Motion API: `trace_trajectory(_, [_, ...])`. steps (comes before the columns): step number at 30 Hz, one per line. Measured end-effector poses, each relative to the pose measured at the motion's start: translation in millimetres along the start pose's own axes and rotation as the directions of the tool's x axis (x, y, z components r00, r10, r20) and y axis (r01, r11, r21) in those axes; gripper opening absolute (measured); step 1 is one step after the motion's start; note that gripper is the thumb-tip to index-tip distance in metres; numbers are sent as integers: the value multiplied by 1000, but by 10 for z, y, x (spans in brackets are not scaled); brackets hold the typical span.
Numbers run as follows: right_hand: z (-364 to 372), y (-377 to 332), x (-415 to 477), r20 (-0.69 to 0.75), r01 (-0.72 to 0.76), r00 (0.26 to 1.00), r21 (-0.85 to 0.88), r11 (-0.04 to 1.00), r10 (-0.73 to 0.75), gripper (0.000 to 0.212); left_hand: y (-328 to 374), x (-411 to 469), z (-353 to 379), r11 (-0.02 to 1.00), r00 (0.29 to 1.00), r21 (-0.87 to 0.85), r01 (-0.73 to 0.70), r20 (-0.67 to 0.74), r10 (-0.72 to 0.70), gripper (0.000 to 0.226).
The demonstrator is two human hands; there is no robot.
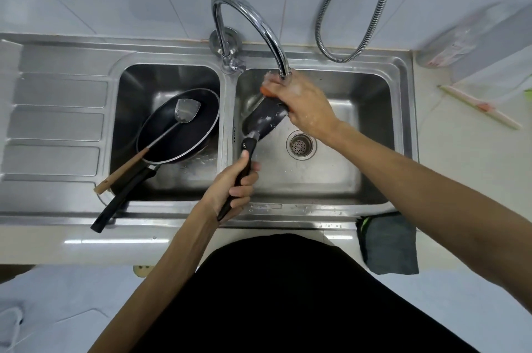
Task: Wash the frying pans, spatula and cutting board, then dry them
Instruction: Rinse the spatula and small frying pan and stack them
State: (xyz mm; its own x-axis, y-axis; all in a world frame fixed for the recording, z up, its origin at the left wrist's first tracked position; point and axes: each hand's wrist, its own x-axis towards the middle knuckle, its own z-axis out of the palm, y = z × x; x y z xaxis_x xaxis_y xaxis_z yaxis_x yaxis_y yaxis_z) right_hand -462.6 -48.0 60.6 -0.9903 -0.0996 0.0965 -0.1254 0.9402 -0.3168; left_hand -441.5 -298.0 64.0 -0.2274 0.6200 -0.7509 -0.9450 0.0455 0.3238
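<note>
**Small black frying pan**: centre of frame, in right-hand basin of double stainless-steel sink. Tilted up on edge, wet and beaded with water, upper rim directly beneath spout of curved chrome tap. Black handle pointing toward lower centre of frame.

**Left hands entry**: lower centre, over front wall of right-hand basin. Fingers wrapped round the small pan's handle, thumb laid along its top.

**Right hands entry**: centre right, under tap spout. Fingers curled over orange sponge, pressed to upper rim of the small pan. Sponge mostly hidden by the fingers.

**Large black frying pan**: centre left, in left-hand basin, leaning, with long black handle out over front rim of sink toward lower left.

**Metal spatula with wooden handle**: lying in the large pan, blade toward upper right, wooden end resting on sink rim beside the pan's handle.

**Round drain strainer**: floor of right-hand basin, just right of the small pan.

**Ribbed metal shower hose**: upper right, looping down against white tiled wall.

**Dark grey folded cloth**: lower right, on front edge of pale table.

**Cutting board**: cannot tell its place.
</note>
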Motion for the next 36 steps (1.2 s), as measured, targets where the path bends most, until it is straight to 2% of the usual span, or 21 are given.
trace_trajectory(2, [-1, -3, 102, 5, 106, 994, 6, 994, -107, 46, 16, 27, -8, 972, 995, 235, 20, -96, 3, 41])
trace_trajectory(5, [90, -25, 216, -26, 221, 975, 18, 975, -221, 41, 76, 76, 18, 854, 970, 511, 94, -239, 37, 42])
trace_trajectory(6, [125, -33, 225, -44, 227, 973, -2, 974, -227, 41, 99, 96, 42, 780, 953, 615, 118, -291, 86, 40])
trace_trajectory(8, [188, -46, 244, -67, 221, 972, -45, 974, -224, 41, 125, 143, 101, 549, 906, 816, 179, -355, 232, 37])
trace_trajectory(10, [203, -62, 293, -73, 228, 970, -60, 972, -232, 37, 106, 179, 142, 323, 866, 919, 227, -342, 364, 42])
trace_trajectory(11, [204, -68, 319, -78, 247, 965, -51, 968, -250, 35, 79, 186, 152, 275, 855, 934, 228, -328, 401, 45])
trace_trajectory(13, [190, -80, 353, -152, 273, 950, -27, 962, -274, 31, 57, 165, 171, 296, 858, 934, 199, -312, 409, 46])
trace_trajectory(14, [191, -84, 342, -205, 247, 946, -39, 968, -250, 30, 56, 151, 171, 358, 871, 918, 170, -310, 381, 45])
trace_trajectory(17, [241, -105, 223, -186, 68, 977, -179, 982, -101, 42, 33, 109, 224, 702, 925, 706, 93, -323, 202, 42])
trace_trajectory(19, [295, -136, 139, -123, -3, 992, -105, 995, -10, 49, -2, 91, 280, 804, 942, 591, 70, -305, 142, 40])
trace_trajectory(21, [314, -107, 81, 8, -84, 996, -35, 996, 84, 58, -12, 99, 309, 823, 947, 566, 50, -289, 142, 40])
trace_trajectory(24, [285, -103, -10, 298, -190, 931, -97, 977, 210, 88, -3, 97, 306, 817, 958, 575, 46, -257, 128, 41])
trace_trajectory(28, [240, -160, -269, 379, -101, 922, 33, 994, 82, 76, -44, 88, 266, 809, 961, 587, 46, -246, 123, 42])
trace_trajectory(30, [196, -203, -433, 456, -90, 887, 26, 996, 68, 79, -73, 87, 257, 819, 957, 571, 46, -259, 127, 43])
trace_trajectory(34, [117, -175, -590, 548, -242, 785, -161, 957, 290, 102, -118, 70, 233, 827, 954, 561, 48, -271, 129, 43])
trace_trajectory(36, [113, -102, -482, 571, -350, 722, -187, 918, 391, 105, -131, 61, 241, 825, 957, 561, 61, -269, 112, 42])
